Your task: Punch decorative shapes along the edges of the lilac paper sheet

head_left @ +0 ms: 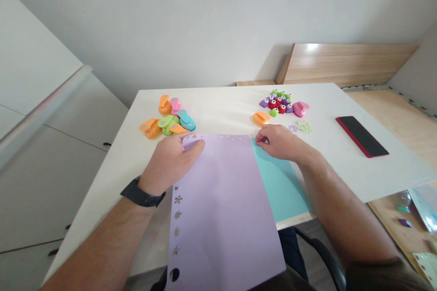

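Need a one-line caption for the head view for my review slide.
Left hand on a lilac paper sheet punched along its edges, right hand on a teal sheet beneath, craft paper punches beyond.

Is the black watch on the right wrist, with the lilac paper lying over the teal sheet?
No, wrong wrist: the head view shows the black watch on the left wrist, not the right. The lilac paper does lie over the teal sheet.

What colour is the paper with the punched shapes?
The paper is pale lilac; it shows best in the head view.
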Available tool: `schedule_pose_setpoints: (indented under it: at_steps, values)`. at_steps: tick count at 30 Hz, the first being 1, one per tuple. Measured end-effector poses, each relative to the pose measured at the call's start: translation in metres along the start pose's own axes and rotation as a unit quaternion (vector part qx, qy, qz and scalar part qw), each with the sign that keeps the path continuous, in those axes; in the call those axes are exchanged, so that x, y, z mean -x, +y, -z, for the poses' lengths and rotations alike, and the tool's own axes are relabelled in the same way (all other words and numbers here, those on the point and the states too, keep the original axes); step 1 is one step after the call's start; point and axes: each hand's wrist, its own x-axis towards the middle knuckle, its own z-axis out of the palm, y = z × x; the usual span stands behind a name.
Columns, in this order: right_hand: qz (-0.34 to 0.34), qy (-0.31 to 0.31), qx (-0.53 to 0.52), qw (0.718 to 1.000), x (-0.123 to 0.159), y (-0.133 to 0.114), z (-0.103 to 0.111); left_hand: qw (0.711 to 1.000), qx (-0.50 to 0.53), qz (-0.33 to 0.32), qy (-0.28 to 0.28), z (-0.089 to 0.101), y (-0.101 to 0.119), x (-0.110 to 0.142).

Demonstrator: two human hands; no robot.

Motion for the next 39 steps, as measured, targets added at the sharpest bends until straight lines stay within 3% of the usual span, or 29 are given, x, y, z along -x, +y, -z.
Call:
schedule_pose_setpoints:
  at_steps: [18,27,33,39]
  values:
    - [0.015,-0.035,-0.014,0.999,0.005,-0.005,0.017,0.999,-0.026,-0.006,-0.033,-0.01,-0.007,-0.002]
    - [-0.11,-0.059,0.069,0.99,0.005,0.008,0.026,0.998,-0.042,0.005,-0.036,-0.011,-0.006,-0.003]
    - [-0.204,-0.047,0.131,0.969,0.006,0.034,0.027,0.998,-0.044,0.005,-0.036,-0.01,-0.004,-0.002]
    - [-0.271,-0.018,0.153,0.95,0.007,0.043,0.025,0.999,-0.04,0.007,-0.031,-0.01,-0.003,-0.001]
